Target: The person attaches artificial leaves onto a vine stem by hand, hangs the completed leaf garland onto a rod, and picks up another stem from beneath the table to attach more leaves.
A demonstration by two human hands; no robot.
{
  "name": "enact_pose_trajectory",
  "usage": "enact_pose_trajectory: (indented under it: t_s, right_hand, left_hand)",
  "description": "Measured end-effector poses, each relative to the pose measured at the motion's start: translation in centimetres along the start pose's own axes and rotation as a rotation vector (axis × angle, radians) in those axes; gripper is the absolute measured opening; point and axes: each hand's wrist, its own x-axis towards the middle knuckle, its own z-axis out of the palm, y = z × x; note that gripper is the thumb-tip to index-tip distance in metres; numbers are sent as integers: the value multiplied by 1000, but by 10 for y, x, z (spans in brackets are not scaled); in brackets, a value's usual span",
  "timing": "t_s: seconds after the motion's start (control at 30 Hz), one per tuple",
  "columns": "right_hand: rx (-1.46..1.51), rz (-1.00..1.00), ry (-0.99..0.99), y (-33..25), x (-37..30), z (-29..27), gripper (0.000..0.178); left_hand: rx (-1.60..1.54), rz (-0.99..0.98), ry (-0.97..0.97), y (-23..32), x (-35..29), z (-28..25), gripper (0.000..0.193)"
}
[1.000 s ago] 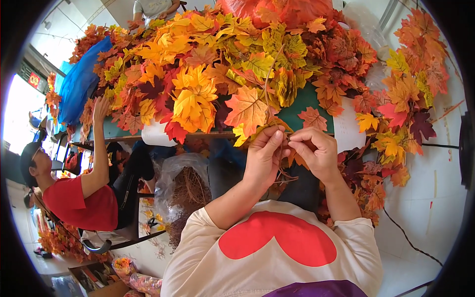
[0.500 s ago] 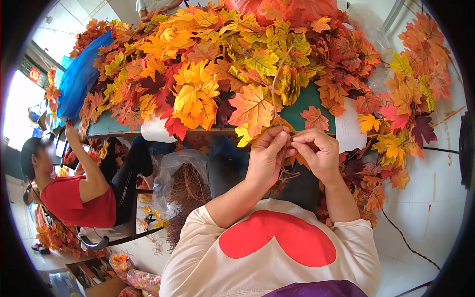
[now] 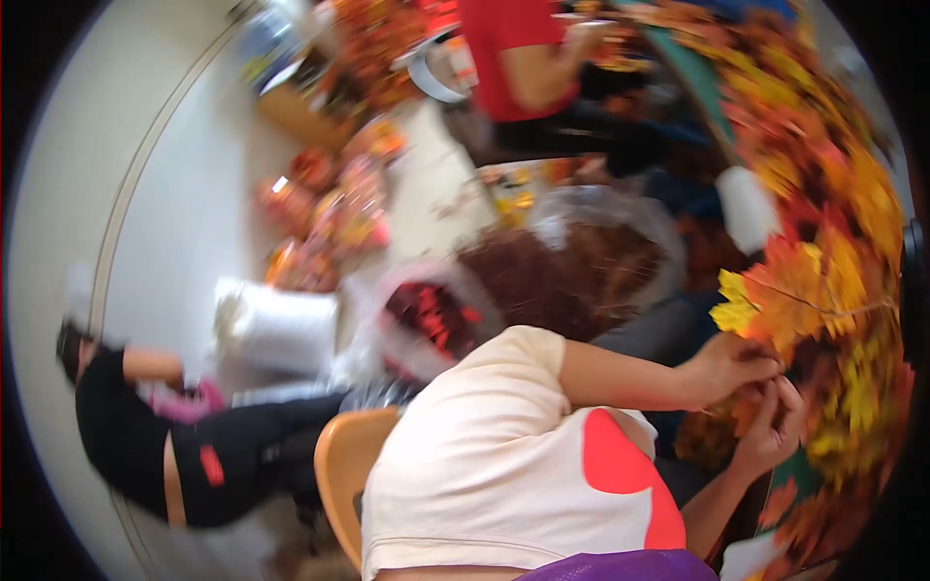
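My left hand [image 3: 731, 373] is closed on the stem end of an artificial maple leaf garland. Above its fingers fan out a large orange leaf [image 3: 787, 290] and a yellow leaf [image 3: 734, 303], with a thin brown vine [image 3: 841, 312] trailing right. Close against it, my right hand [image 3: 772, 431] pinches at the same stem with thumb and fingers. The exact spot where the fingertips meet is small and blurred. Loose orange and yellow leaves [image 3: 862, 373] lie heaped just beyond both hands.
A plastic bag of brown vines [image 3: 562, 281] stands to my left, beside a bag of red pieces [image 3: 433, 318]. Someone in a red top [image 3: 513, 58] sits farther off; another person in black [image 3: 126, 426] bends at left. A wooden chair back [image 3: 341, 474] is behind me.
The view has swung far to the left and blurred, bringing the floor, bags and a second person into sight. My hands stay together at the garland stem.
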Motion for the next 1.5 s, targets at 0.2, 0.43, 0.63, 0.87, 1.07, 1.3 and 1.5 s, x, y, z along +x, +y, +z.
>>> enact_pose_trajectory:
  t_s: [0.2,0.43,0.63,0.87,1.07,1.3,1.5]
  right_hand:
    - [-42,-134,-233,-14,27,54,17]
    - [-135,-289,-259,-25,14,70,17]
    - [-163,-400,-297,-32,10,83,17]
    - [-151,-246,-327,-29,7,60,17]
    - [-124,-171,-277,-21,5,32,13]
    - [-93,-146,-125,-12,12,22,10]
    - [-126,-12,51,-12,2,-25,11]
  left_hand:
    - [54,142,190,41,-16,-35,16]
    - [5,241,265,45,-36,-42,10]
    - [69,280,316,45,-45,-52,7]
    - [63,233,291,42,-57,-41,10]
    - [291,254,241,34,-54,-26,21]
    - [743,170,47,5,-12,-37,14]
    - [182,-233,-119,-16,10,2,26]
